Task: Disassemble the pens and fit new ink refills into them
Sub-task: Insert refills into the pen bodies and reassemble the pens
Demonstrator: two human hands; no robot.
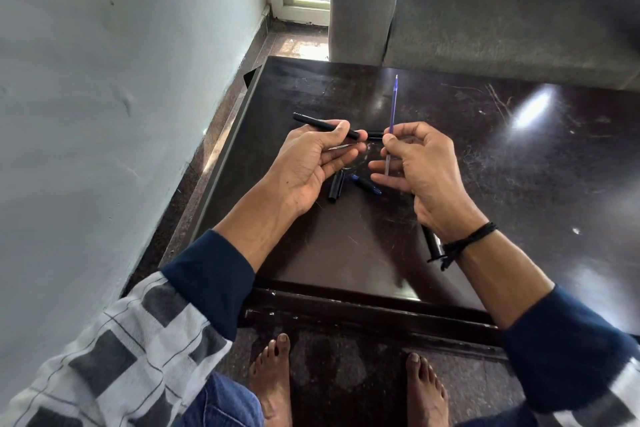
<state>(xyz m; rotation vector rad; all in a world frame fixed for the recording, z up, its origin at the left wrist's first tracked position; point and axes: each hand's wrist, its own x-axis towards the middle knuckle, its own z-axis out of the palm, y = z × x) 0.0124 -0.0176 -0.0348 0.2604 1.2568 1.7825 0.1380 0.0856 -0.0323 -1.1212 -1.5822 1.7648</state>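
My left hand (pixel 313 163) holds a black pen barrel (pixel 320 123) between thumb and fingertips, the barrel lying level above the dark table (pixel 346 253). My right hand (pixel 420 166) pinches a thin blue ink refill (pixel 392 107) that stands nearly upright, its tip pointing away from me. A small black piece (pixel 375 134) sits between the two hands. On the table under the hands lie a black pen cap (pixel 336 185) and a short blue-tipped pen part (pixel 365 184). Another black pen part (pixel 430 239) pokes out from under my right wrist.
The table stands against a pale wall (pixel 121 80) on the left, with a grey sofa (pixel 502 17) behind it. My bare feet (pixel 273 385) rest on the floor beneath the table's near edge. The table's right half is scratched and glossy.
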